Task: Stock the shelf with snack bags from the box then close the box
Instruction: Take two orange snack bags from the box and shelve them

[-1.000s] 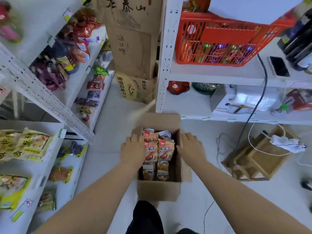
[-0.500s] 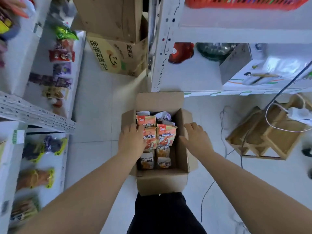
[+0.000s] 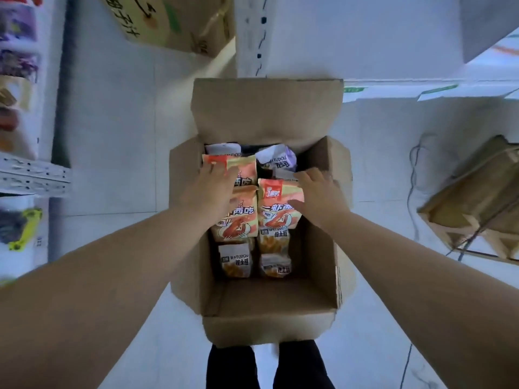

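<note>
An open cardboard box [image 3: 269, 327] stands on the floor in front of my legs, with its far flap [image 3: 266, 110] upright. Inside are orange snack bags and, below them, white snack bags [image 3: 236, 262]. My left hand [image 3: 213, 189] rests with straight fingers on the left orange bags [image 3: 238, 228]. My right hand [image 3: 317, 192] holds the right orange snack bag [image 3: 273, 217], thumb across its front and fingers curled over its right edge. A white shelf with snack packs [image 3: 33, 175] is at the left.
Another white shelf unit [image 3: 309, 37] rises just behind the box. A printed carton [image 3: 168, 23] sits on the floor at the upper left. A wooden crate [image 3: 477, 197] with cables [image 3: 412, 175] lies on the tiles to the right.
My view has dropped closer over the box. Both hands have moved from the side flaps inward onto the orange bags; the right hand has closed on its bag.
</note>
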